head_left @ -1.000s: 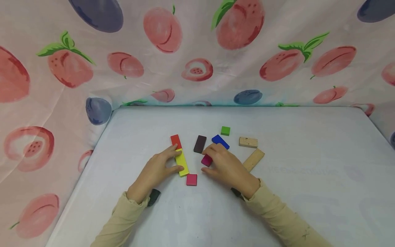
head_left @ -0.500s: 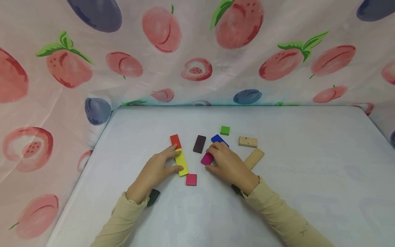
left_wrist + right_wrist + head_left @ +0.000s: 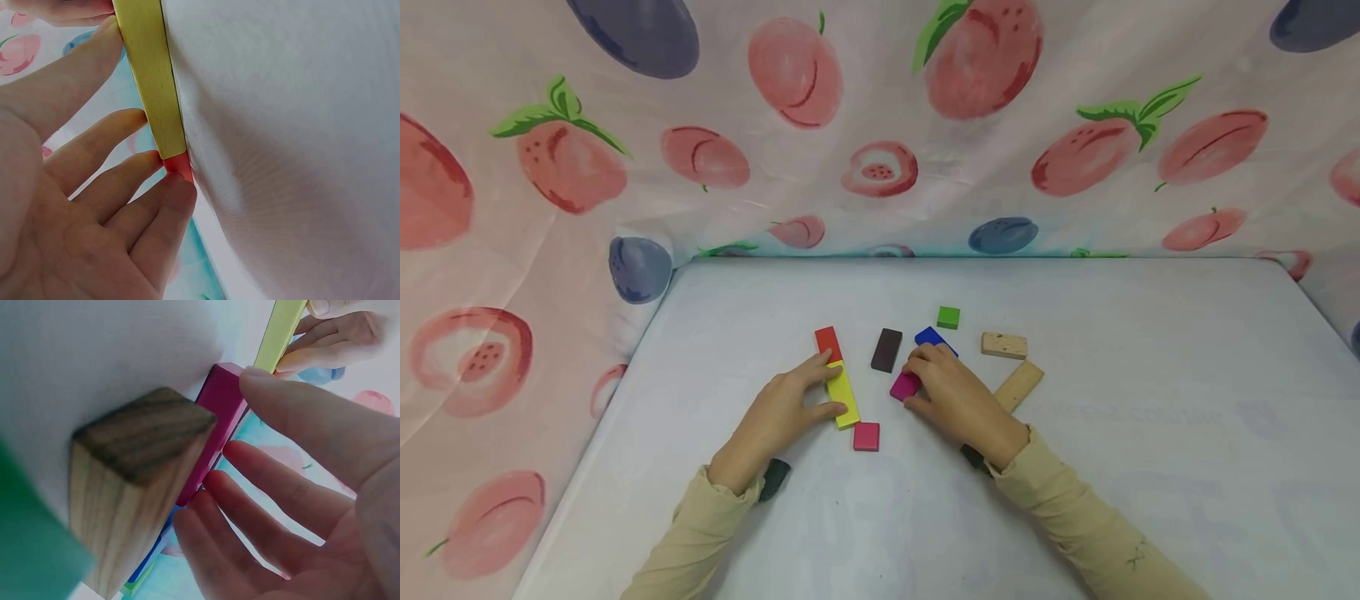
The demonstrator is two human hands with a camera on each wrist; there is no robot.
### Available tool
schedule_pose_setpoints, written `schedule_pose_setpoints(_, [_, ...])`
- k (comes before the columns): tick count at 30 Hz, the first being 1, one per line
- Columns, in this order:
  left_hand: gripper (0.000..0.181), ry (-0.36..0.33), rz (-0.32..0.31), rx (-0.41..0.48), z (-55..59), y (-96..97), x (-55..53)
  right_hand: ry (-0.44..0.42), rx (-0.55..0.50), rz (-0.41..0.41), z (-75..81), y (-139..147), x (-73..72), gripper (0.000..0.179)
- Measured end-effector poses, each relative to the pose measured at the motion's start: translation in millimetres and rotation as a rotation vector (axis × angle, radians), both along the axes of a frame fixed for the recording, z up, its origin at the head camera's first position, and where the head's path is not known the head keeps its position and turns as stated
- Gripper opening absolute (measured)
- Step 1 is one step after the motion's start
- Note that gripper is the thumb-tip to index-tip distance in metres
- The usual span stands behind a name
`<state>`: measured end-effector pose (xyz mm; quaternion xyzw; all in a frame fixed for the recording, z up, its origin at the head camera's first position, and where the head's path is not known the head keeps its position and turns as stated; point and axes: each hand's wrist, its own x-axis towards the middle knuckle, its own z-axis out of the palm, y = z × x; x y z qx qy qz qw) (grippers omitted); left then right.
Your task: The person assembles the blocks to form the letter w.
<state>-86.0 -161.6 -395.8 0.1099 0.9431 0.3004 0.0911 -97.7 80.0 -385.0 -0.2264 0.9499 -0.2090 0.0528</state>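
Tabletop [image 3: 1150, 350]: head view partly hides magenta block [image 3: 217, 412].

Yellow block [image 3: 844, 393] was pretty bright, red block [image 3: 825, 341] at its far end, magenta block [image 3: 903, 387] and dark brown block [image 3: 887, 350] right of it, pale peach-print cloth [image 3: 958, 171] way behind it.

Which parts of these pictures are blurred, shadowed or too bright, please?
Head view: fairly even light, the yellow block with clear edges; left wrist view: dimmer, a broad soft shadow on the white tabletop beside that block; right wrist view: the green shape at lower left is blurred, so I cannot name it, and the left hand looks pale and overbright.
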Motion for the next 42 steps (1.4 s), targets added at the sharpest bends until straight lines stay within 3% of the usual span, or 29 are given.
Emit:
schedule_pose_setpoints(15, [0.062,0.0,-0.002,-0.002,-1.2,-1.0,-0.4,-0.07,-0.013,0.046,2.9,-6,-1.3,0.034])
schedule_pose_setpoints(42, [0.061,0.001,-0.004,-0.002,0.7,-0.4,-0.3,-0.057,-0.035,0.178,1.5,-10,2.8,0.03])
